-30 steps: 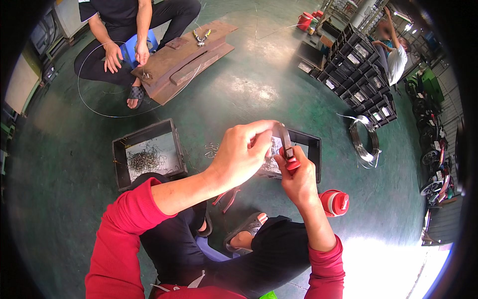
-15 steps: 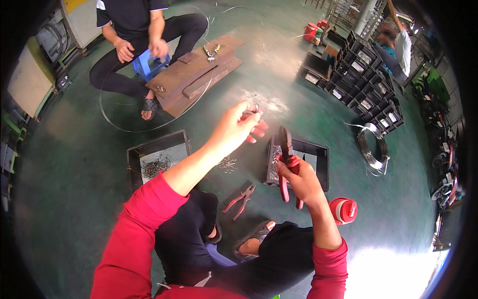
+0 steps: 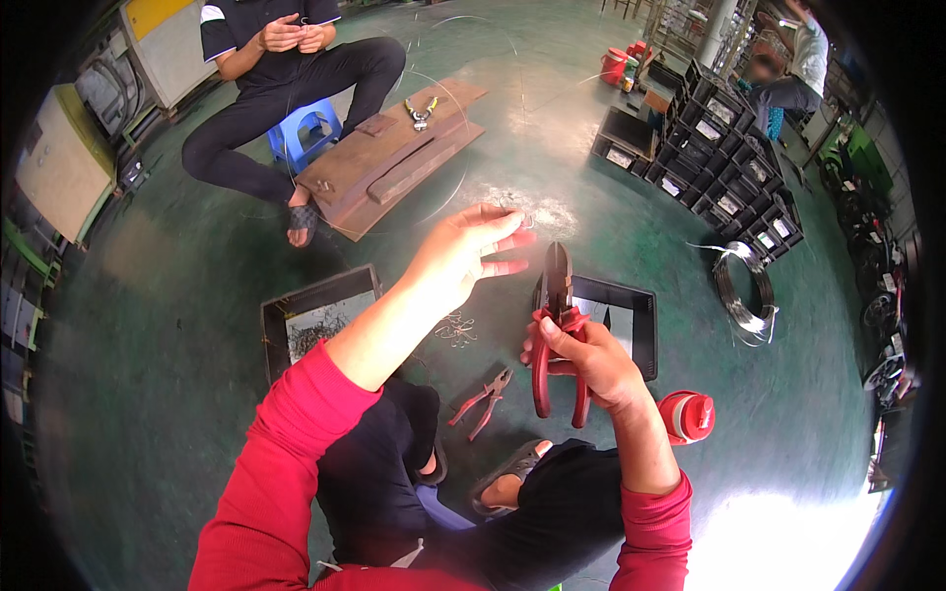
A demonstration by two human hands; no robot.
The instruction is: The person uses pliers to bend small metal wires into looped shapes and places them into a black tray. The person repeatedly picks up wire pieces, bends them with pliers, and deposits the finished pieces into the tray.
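Note:
My left hand (image 3: 471, 254) is raised ahead of me, thumb and forefinger pinched on a small bent piece of wire (image 3: 529, 223); its other fingers are spread. Just right of it, my right hand (image 3: 597, 364) grips a pair of pliers (image 3: 559, 286) by the red handles. The dark jaws point up and away from me, and the handles stand somewhat apart. Under my left forearm, a loose heap of bent wire pieces (image 3: 455, 331) lies on the green floor. A second pair of red-handled pliers (image 3: 483, 402) rests between my feet, jaws partly apart.
Black bins stand at left (image 3: 271, 330) and right (image 3: 645, 335); the left one contains wire pieces. A red jug (image 3: 687, 418), a wire coil (image 3: 744, 295) and stacked black crates (image 3: 711, 148) are rightward. Across from me, a co-worker sits by a brown board (image 3: 340, 197) with yellow-handled pliers (image 3: 421, 113).
My left hand has shifted slightly, bringing the wire piece into clearer view. The pliers have come down a little and turned more upright. The co-worker's hands have risen from the lap and come together.

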